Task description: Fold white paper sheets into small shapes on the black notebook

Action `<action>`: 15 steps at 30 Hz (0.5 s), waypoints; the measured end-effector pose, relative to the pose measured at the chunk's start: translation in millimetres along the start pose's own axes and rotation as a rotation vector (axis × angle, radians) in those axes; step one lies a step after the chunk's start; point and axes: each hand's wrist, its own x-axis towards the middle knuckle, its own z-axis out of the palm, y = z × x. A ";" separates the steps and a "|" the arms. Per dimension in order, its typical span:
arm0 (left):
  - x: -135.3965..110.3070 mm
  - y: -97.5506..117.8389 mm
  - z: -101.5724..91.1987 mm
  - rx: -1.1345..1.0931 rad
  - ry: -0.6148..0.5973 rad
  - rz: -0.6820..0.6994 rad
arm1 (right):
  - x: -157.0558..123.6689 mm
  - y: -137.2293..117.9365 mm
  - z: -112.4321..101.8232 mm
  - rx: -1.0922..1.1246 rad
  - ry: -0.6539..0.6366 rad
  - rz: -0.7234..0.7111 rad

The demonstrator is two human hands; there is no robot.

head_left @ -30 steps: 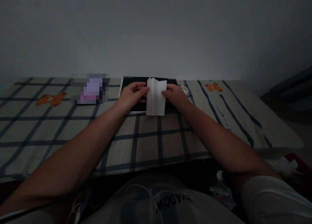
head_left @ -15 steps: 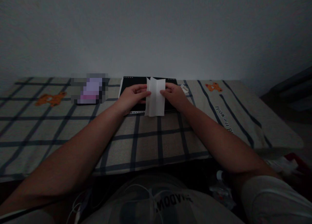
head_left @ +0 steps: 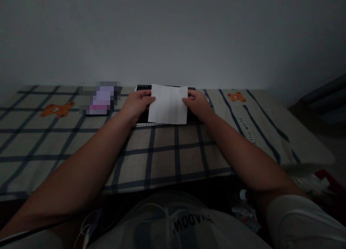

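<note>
left hand [head_left: 137,104]: fingers pinch left edge of white paper [head_left: 168,104] | right hand [head_left: 196,103]: fingers pinch its right edge | paper: spread between both hands, creased, over black binder [head_left: 142,116] | bed sheet [head_left: 175,151]: checked, below fingers

- A white sheet of paper [head_left: 168,104] with vertical creases is lying spread open over a black notebook [head_left: 164,105], at 12 o'clock from the person's chest.
- The left hand [head_left: 136,104] is gripping the sheet's edge at 9 o'clock, thumb on top.
- The right hand [head_left: 197,104] is pinching the opposite edge at 3 o'clock.
- The notebook is resting on a plaid bedsheet [head_left: 162,155] with dark grid lines and orange bear prints [head_left: 56,109].
- A blurred purple object [head_left: 100,98] is lying at 9 o'clock from the notebook, near the left hand but apart from it.
- A plain grey wall [head_left: 173,36] is standing behind the bed, at 12 o'clock.
</note>
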 end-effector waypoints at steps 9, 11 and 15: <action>5.7 -2.5 -10.4 0.435 0.030 0.101 | 4.9 -0.3 -5.6 -0.201 -0.114 -0.009; 2.1 -0.7 -10.6 0.608 0.001 0.162 | 5.1 1.5 -5.2 -0.297 -0.109 -0.017; -2.6 -0.2 -9.6 0.811 -0.035 0.240 | 5.6 9.3 -2.4 -0.406 -0.126 -0.033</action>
